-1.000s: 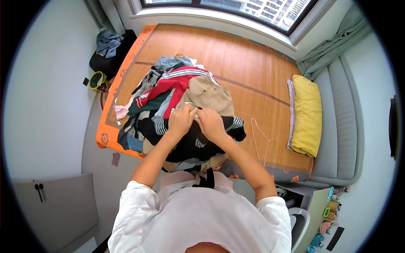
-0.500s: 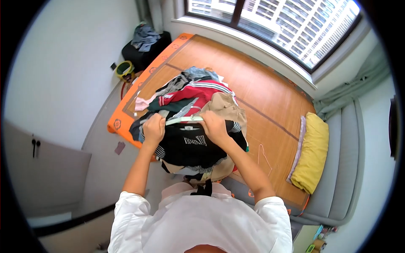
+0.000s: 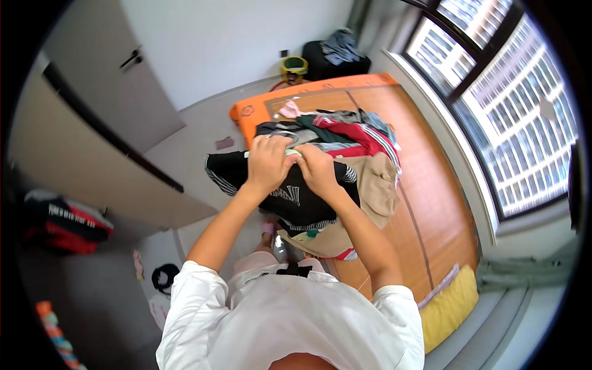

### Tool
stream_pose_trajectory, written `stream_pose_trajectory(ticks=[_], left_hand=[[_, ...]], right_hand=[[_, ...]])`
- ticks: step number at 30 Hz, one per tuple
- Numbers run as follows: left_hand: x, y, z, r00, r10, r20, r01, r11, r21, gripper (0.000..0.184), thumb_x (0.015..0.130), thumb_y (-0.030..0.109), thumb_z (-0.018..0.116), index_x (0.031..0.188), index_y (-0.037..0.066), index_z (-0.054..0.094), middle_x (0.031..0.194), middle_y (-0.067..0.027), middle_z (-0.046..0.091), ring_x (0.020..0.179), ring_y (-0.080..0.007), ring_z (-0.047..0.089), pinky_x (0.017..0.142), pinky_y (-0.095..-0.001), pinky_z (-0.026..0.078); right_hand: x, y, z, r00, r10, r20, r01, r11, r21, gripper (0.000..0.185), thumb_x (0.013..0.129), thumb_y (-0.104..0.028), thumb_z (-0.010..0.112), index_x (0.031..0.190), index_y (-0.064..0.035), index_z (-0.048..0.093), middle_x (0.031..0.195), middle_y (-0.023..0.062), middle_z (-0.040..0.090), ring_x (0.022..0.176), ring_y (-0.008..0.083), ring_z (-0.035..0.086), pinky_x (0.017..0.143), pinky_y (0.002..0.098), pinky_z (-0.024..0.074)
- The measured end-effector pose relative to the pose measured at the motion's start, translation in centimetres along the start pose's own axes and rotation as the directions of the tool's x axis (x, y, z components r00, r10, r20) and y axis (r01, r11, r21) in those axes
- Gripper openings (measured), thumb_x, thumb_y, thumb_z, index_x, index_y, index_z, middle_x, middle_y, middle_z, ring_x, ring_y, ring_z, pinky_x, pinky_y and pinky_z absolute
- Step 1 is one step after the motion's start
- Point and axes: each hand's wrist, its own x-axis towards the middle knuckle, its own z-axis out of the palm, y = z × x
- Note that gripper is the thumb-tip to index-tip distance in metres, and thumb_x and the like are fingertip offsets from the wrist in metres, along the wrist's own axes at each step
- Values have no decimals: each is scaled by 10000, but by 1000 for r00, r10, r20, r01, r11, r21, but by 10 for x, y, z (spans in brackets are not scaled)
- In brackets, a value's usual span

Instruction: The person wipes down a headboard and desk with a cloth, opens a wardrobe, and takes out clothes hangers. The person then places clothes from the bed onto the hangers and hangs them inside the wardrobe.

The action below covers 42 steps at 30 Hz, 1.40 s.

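A black shirt with striped trim (image 3: 271, 194) hangs from a pale hanger (image 3: 292, 152) in front of me. My left hand (image 3: 269, 161) is closed at the top of the hanger, near the shirt's collar. Right beside it, my right hand (image 3: 316, 168) grips the same hanger, and the two hands nearly touch. Beyond the shirt, a pile of clothes lies on the bed mat, with a red garment with white stripes (image 3: 354, 137) and beige trousers (image 3: 377, 190).
The bed (image 3: 425, 203) reaches toward the window. A yellow folded quilt (image 3: 450, 311) lies at its lower right. Behind the bed are a yellow-green bucket (image 3: 294, 69) and a black seat (image 3: 314, 61). An open wardrobe with clothes (image 3: 77, 225) stands at left.
The view has swung left, bringing the wardrobe in. The shirt on its hanger has been lifted off the pile and moved toward the bed's left edge. My hands have come together again.
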Motion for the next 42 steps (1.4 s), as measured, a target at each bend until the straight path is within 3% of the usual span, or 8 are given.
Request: stream_pose_trajectory(ticks=[11,19,25,31,33,35,38,42], left_hand=[[-34,-32,-143,933,-279,-226,348,858,377,68,888,120,625,917,59,623,793,-59,602,746,-271,584,650,-378,452],[-79,-87,-269,852,-314,-419,511,673,535,104,923,141,610,938,42,635,785,-75,624,746,-273,586,664,-384,458],[-121,-124,-374,787,-325,-525,606,568,557,128,943,145,597,955,27,646,811,-93,645,775,-288,603,702,-388,469],[-159,-155,-476,761,-272,-589,630,528,570,142,961,127,568,972,5,641,886,-129,665,809,-317,598,741,-399,468],[-170,-163,-507,695,-322,-643,688,557,464,146,969,123,556,965,3,640,889,-126,667,825,-322,601,769,-403,467],[-179,-166,-533,604,-391,-695,769,515,378,250,968,120,538,1174,6,620,1020,-139,668,957,-321,595,881,-410,447],[-200,-168,-555,630,-347,-695,775,330,539,583,942,146,550,1450,-51,343,1350,-236,498,1256,-390,457,1084,-457,327],[-216,-162,-566,676,-327,-660,736,344,583,586,949,138,527,1466,-48,325,1484,-250,376,1397,-403,332,1142,-469,265]], right_hand=[[38,-90,105,967,-209,147,163,948,274,175,852,-105,707,996,-27,645,819,138,600,723,329,603,631,380,484],[60,-142,190,874,-384,298,314,914,257,328,888,-262,671,1128,-48,606,869,145,609,819,349,604,730,433,476],[67,-201,256,796,-430,427,251,875,414,354,885,-261,677,1178,-70,623,882,132,595,811,343,606,695,420,494],[67,-282,324,723,-604,336,362,745,561,447,875,-209,693,1287,-71,589,812,112,542,659,297,577,574,381,482],[65,-315,349,782,-579,231,333,701,631,433,867,-142,700,1282,-66,603,770,108,516,626,286,548,558,373,467],[65,-347,372,782,-592,198,333,664,670,421,863,-92,698,1275,-69,617,747,106,500,608,275,532,559,375,461],[68,-390,401,801,-584,134,363,651,666,409,874,-100,693,1277,-86,624,753,106,502,609,268,538,564,376,468],[89,-449,431,821,-552,145,313,648,694,379,895,-115,675,1272,-102,629,762,122,512,633,295,559,578,388,475]])
